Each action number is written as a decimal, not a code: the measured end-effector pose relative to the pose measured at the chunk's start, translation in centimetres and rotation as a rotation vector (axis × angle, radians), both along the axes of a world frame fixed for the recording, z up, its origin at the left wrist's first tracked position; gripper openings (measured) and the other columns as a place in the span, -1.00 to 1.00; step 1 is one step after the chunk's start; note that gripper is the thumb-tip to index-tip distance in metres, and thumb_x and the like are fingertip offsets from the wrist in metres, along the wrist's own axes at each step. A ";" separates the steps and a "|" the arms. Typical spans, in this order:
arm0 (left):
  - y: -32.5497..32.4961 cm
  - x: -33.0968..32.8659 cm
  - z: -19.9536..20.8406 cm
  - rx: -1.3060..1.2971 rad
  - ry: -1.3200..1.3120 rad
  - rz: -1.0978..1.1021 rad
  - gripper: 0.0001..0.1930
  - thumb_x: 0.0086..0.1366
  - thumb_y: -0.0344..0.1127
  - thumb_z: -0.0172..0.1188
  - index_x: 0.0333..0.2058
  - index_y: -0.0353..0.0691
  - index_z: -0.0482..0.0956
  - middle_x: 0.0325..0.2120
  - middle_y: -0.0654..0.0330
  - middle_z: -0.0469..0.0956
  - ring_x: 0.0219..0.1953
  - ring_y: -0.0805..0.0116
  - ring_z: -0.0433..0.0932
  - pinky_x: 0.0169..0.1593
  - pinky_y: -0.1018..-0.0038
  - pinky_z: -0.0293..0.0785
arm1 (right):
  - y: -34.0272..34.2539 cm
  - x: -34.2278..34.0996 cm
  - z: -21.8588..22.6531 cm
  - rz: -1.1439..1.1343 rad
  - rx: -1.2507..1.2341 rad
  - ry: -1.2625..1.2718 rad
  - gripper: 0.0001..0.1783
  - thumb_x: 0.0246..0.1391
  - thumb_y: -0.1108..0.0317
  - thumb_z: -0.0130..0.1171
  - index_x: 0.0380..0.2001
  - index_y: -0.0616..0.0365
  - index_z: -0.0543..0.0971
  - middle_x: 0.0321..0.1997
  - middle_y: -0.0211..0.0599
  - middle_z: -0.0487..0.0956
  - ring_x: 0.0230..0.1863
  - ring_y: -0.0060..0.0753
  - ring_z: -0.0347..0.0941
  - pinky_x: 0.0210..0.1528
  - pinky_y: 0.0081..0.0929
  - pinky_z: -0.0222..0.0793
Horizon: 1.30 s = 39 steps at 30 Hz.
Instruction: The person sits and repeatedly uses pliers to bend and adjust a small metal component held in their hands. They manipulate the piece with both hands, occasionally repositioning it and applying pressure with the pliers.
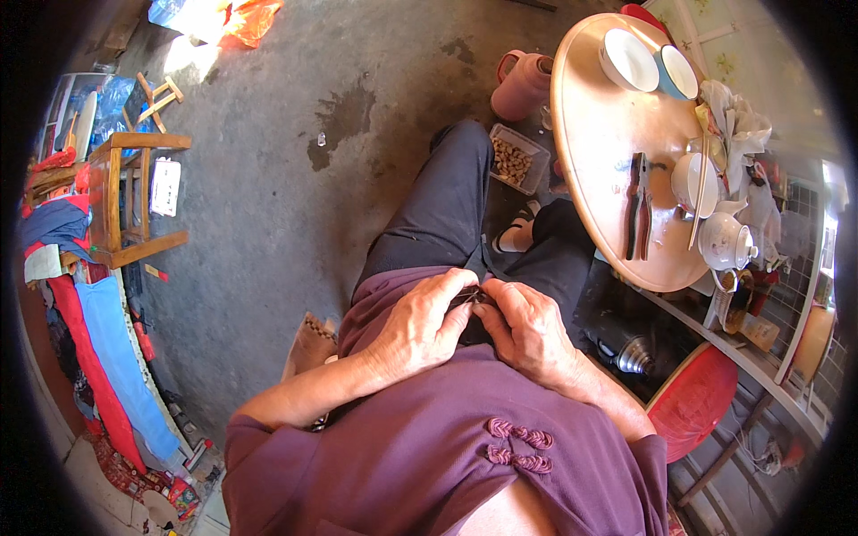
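The left hand and right hand meet at the lap, fingers bent, pinching a small dark thing between them; its shape is mostly hidden. Below them is a purple shirt, and dark trousers cover the legs. To the right, a round desk carries a white bowl touching a blue bowl, pliers with parted handles, and a third bowl with chopsticks across it, near a teapot. On the grey floor stand a pink jug and a clear tub of nuts. At far left, a wooden frame stands near blue cloth.
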<state>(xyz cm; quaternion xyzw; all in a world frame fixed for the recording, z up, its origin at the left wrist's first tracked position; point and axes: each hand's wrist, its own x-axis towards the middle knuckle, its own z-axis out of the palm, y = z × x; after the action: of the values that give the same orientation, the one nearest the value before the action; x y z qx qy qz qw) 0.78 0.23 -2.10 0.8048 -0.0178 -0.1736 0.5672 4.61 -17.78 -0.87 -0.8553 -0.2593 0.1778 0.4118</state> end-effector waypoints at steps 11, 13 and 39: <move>0.2 0.2 -0.3 0.015 0.042 -0.017 -0.71 0.27 -0.42 0.07 -0.05 -0.35 0.37 -0.14 -0.09 0.51 -0.03 0.00 0.51 0.03 0.29 0.42 | 0.2 0.5 0.1 -0.021 0.016 0.120 -0.77 0.04 0.38 0.18 -0.29 0.31 0.49 -0.46 0.06 0.53 -0.39 0.09 0.51 -0.33 -0.18 0.43; 0.3 0.3 -0.3 0.044 0.059 -0.043 -0.71 0.27 -0.42 0.06 -0.05 -0.35 0.36 -0.14 -0.09 0.51 -0.03 0.00 0.52 0.03 0.29 0.42 | 0.1 0.6 -0.2 -0.011 0.023 0.124 -0.78 0.04 0.38 0.18 -0.28 0.31 0.49 -0.46 0.07 0.53 -0.38 0.10 0.51 -0.33 -0.17 0.43; -0.9 2.4 1.7 0.166 0.293 -0.132 -0.52 0.18 -0.42 0.16 0.07 -0.36 0.27 -0.10 -0.11 0.51 -0.02 0.02 0.51 0.02 0.30 0.43 | -0.6 1.4 -1.7 -0.094 0.090 0.222 -0.85 0.07 0.42 0.10 -0.36 0.33 0.48 -0.48 0.09 0.54 -0.42 0.13 0.52 -0.40 -0.13 0.42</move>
<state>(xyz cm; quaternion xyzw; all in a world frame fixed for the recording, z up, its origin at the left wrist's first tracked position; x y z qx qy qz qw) 3.23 -0.65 -0.39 0.8122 0.0267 -0.3268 0.4826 6.05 -18.38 -2.54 -0.8223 -0.1793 0.2398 0.4839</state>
